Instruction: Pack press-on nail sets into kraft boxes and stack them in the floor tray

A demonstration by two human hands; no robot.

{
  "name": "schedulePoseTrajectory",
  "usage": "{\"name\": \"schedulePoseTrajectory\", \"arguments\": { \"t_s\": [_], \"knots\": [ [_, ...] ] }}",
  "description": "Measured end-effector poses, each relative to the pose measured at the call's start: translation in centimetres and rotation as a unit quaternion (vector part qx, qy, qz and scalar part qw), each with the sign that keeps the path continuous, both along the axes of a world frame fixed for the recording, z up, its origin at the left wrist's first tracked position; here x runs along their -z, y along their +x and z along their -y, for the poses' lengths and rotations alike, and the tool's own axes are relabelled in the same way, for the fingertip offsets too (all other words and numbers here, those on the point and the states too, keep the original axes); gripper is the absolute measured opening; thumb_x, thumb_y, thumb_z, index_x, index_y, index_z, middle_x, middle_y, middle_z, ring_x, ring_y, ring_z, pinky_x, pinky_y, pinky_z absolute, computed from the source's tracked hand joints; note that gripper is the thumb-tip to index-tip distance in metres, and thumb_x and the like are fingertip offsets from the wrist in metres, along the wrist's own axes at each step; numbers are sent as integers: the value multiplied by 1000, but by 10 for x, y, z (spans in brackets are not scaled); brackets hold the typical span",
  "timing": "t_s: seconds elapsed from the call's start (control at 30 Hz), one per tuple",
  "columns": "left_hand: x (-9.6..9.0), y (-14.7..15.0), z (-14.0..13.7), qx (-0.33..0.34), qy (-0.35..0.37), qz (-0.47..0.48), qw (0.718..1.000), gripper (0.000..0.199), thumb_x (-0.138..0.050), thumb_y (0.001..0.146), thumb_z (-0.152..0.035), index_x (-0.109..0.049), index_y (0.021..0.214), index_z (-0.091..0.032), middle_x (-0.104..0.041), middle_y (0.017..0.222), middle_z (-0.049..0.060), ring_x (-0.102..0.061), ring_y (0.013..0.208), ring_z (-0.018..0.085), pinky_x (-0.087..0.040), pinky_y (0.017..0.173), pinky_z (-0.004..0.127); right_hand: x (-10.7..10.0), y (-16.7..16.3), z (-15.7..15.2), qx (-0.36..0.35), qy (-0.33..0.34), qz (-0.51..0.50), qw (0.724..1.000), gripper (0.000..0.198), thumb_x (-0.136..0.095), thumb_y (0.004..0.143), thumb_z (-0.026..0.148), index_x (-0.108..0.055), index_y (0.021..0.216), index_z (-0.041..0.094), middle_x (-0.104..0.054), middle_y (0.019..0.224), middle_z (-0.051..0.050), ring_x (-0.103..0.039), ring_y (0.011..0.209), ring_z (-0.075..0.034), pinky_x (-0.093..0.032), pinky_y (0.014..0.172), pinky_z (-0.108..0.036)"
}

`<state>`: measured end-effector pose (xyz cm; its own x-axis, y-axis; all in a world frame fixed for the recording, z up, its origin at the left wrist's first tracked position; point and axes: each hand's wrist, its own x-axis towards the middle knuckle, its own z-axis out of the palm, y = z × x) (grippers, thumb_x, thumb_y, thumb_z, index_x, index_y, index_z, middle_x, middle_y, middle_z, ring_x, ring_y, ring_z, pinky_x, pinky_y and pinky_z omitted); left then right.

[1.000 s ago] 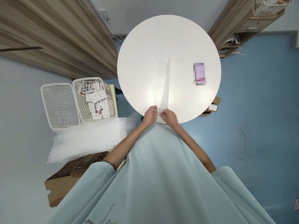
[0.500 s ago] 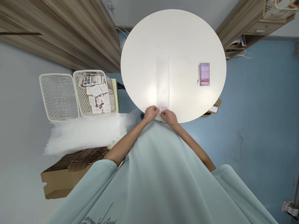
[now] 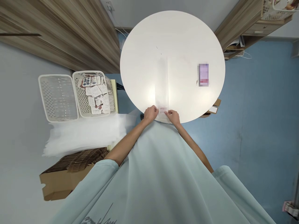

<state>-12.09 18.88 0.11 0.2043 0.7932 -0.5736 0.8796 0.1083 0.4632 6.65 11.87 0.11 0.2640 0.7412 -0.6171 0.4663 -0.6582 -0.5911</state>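
Note:
A long translucent wrapping sheet (image 3: 161, 82) lies flat on the white oval table (image 3: 187, 34), running from its near edge toward the middle. At its near end a small flat pinkish piece (image 3: 163, 109) shows faintly; I cannot tell what kind it is. My left hand (image 3: 151, 113) is closed, pinching the sheet's left edge beside that piece. On the other side, my right hand (image 3: 173, 116) pinches the sheet's right edge, thumb and fingertips together.
A pixelated purple item (image 3: 203, 75) lies on the table's right side. To the left stand a white basket (image 3: 79, 102) of blister packs and cards, a basket with clear plastic pieces (image 3: 58, 98), a pile of white sheets (image 3: 86, 133) and a cardboard box (image 3: 58, 185).
My right hand has shifted a little to the right, widening the gap between my hands. The pinkish piece now shows more between them. My left hand stays nearly in place.

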Motion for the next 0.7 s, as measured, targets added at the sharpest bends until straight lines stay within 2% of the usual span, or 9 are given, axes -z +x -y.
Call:
{"name": "schedulePoseTrajectory", "arguments": {
  "t_s": [0.1,0.2,0.27,0.33,0.43,0.5,0.6,0.7],
  "knots": [
    [-10,-1,3,34,78,18,996,35,-54,101,-25,-62,135,-18,-75,121,16,-72,112,32,-58,95,44,3,-1,3,14,-7,-17,1000,32,-69,95,53,-76,96,22,-82,106,-7,-75,94,-24,-59,84,-35],
    [-18,-3,4,162,161,96,969,46,-52,103,-24,-55,147,-16,-59,154,21,-59,139,35,-51,112,50,5,1,5,32,-9,-39,999,35,-69,93,55,-76,97,21,-81,105,-7,-74,90,-23,-60,79,-34],
    [-20,-3,4,255,161,137,944,48,-56,103,-30,-55,150,-18,-51,163,21,-51,148,37,-45,119,54,6,3,6,42,-7,-50,998,36,-71,91,56,-76,97,21,-81,101,-7,-73,86,-22,-60,75,-32],
    [-18,-3,4,310,142,145,929,54,-62,101,-39,-55,152,-20,-48,166,20,-46,153,39,-41,122,56,5,4,7,51,-9,-64,997,38,-72,89,57,-76,94,20,-80,95,-6,-71,79,-21,-59,71,-31],
    [-13,-4,5,342,127,126,923,72,-75,93,-46,-52,156,-18,-45,170,22,-41,157,40,-35,126,56,5,5,5,74,-16,-94,993,42,-73,87,61,-74,93,19,-78,84,-4,-67,67,-18,-56,61,-29],
    [-11,-4,6,351,125,115,921,80,-81,88,-40,-49,158,-17,-41,172,22,-38,160,41,-31,128,56,4,6,3,97,-21,-111,989,46,-76,86,63,-74,99,19,-77,80,-4,-63,61,-17,-54,56,-29],
    [-11,-5,5,354,123,106,921,77,-73,87,-19,-48,159,-16,-42,173,21,-39,160,38,-32,128,55,0,7,1,106,-36,-128,985,47,-77,88,60,-72,108,18,-76,78,-4,-61,56,-17,-53,54,-30],
    [-12,-5,3,335,118,109,928,74,-64,83,-7,-52,156,-16,-47,170,19,-44,157,35,-37,126,54,-7,11,1,41,-29,-79,996,38,-68,98,52,-72,114,18,-78,84,-6,-67,62,-20,-58,65,-33]
  ]
}}
